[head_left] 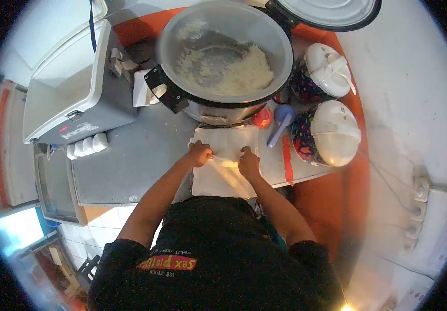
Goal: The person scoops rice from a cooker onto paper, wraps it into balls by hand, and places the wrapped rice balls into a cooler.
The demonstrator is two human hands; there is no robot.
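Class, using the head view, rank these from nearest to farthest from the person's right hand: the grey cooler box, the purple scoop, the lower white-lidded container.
From the right hand:
1. Purple scoop: just beyond the hand, to its right.
2. Lower white-lidded container: farther right, past the scoop.
3. Grey cooler box: far over on the left.

Pot lid (332, 12) cut off, cooler lettering (81, 130) unreadable

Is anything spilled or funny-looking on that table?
Maybe one thing: a small whitish spot on the grey table near its front edge, left of the white paper. It looks odd against the grey, but I can't tell whether it's a spill or wear.
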